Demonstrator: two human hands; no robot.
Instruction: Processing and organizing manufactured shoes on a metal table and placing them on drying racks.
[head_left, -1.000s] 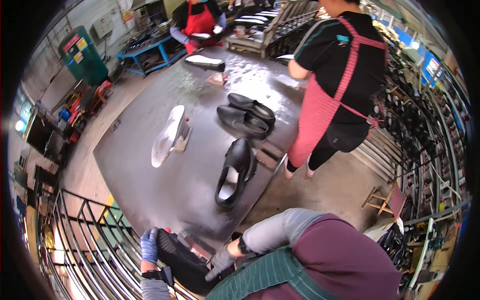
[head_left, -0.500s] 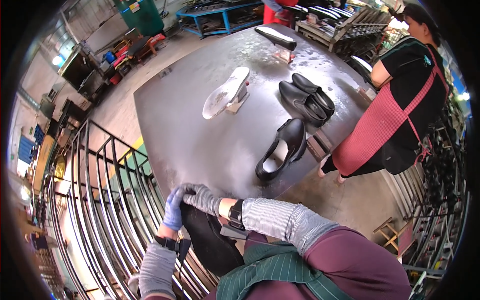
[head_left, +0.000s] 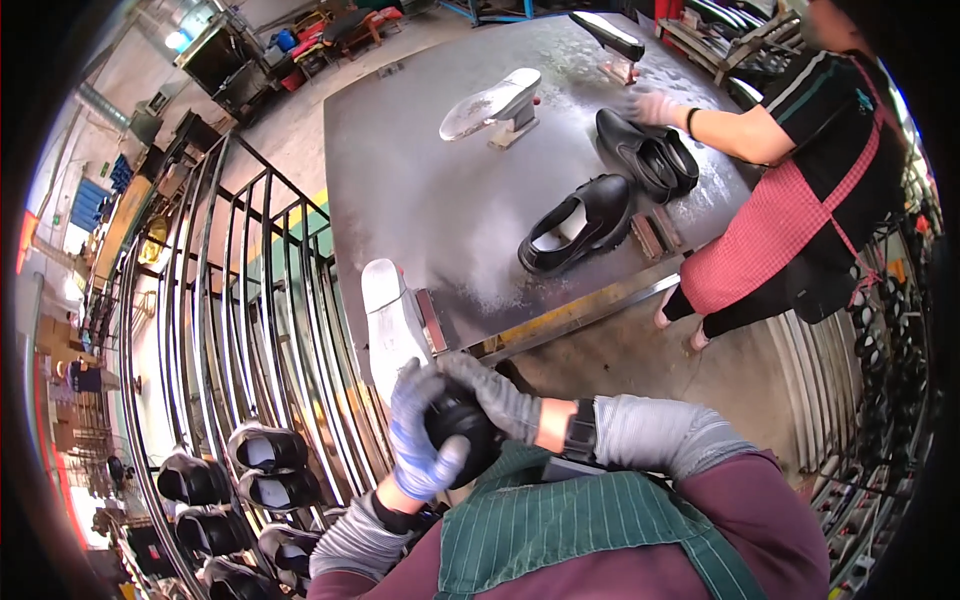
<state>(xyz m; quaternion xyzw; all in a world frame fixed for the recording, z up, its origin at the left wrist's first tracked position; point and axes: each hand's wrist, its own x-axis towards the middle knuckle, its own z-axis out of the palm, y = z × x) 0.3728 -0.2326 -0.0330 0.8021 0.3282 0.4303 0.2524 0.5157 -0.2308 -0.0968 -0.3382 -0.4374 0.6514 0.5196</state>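
Observation:
Close to my body, both hands grip a black shoe, much of it hidden by my fingers. My left hand, in a white and blue glove, wraps its left side. In a grey glove, my right hand closes over its far right side. Just beyond them a white foot-shaped form stands bare at the near left corner of the dark metal table. A second white foot form is farther back. A single black shoe lies near the table's right edge, with a pair of black shoes behind it.
At the table's right side a person in a red checked apron stretches a gloved hand to the pair. Another form with a dark rim stands at the far edge. On my left is a metal rack with several black shoes low down.
The black shoe has come off the near foot form, now bare, toward my chest in both hands. The other person has reached an arm over the table. My view has shifted.

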